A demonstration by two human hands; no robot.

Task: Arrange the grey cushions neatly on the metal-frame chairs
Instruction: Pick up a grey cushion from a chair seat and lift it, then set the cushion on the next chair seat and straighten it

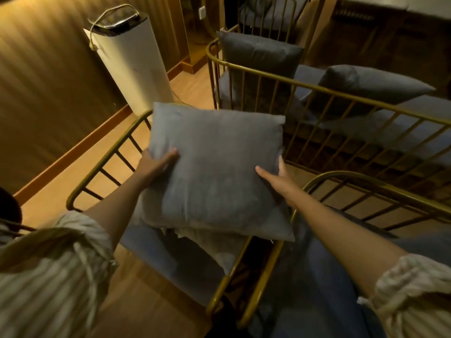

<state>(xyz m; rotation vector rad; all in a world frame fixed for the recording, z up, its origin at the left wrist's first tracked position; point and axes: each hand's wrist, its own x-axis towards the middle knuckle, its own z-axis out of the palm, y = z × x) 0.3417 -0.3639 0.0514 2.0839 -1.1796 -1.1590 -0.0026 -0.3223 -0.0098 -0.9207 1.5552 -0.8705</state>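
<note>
- The cushion (214, 167) is held up between both hands over the near chair (107, 157), tilted, its lower edge touching a paler cushion (219, 250) that lies crumpled on the seat.
- The left hand (156, 162) clamps the left edge, thumb on top and fingers hidden under the fabric; the right hand (275, 176) presses flat against the right edge, fingers together. Neither grip looks deep, so the soft filling could slide out if one hand lets go first.
- Set down as it is, the cushion would probably rest askew on the pale one, and the pile might tip toward the seat's front edge.
- The chair's rail (97, 167) is close on the left; pushing the cushion back hard could wedge a corner between the bars.
- The second chair (366, 189) stands just beside on the right, so a dropped cushion could fall into the gap between the frames.
- Two cushions (261, 54) (373, 84) already sit on the far seats; a wide swing might knock them.
</note>
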